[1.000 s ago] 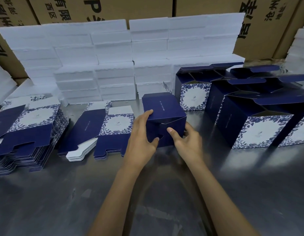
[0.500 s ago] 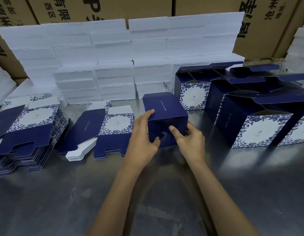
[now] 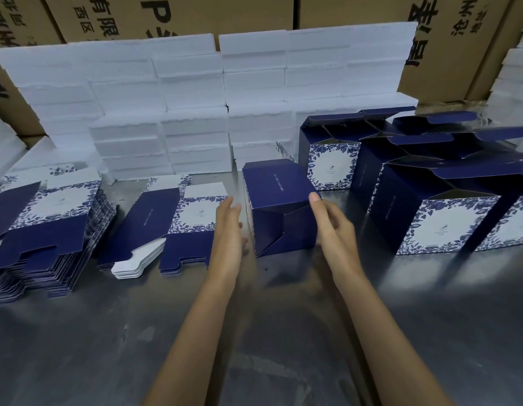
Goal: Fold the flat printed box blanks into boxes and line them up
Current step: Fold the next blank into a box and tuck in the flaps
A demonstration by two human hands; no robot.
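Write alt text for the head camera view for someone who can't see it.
Two bare hands flank a folded navy box lying on its side on a metal table: right hand touches its edge, left hand is open beside it. Flat blanks are stacked left, finished boxes stand right, white foam blocks behind.

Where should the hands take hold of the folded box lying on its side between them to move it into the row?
Probably by its two opposite side walls, one hand from each side. The folded box lies on the steel table with its tucked bottom flaps facing the person, so pressing there could pop them open. The left hand is open beside it; the right hand already touches its right wall.
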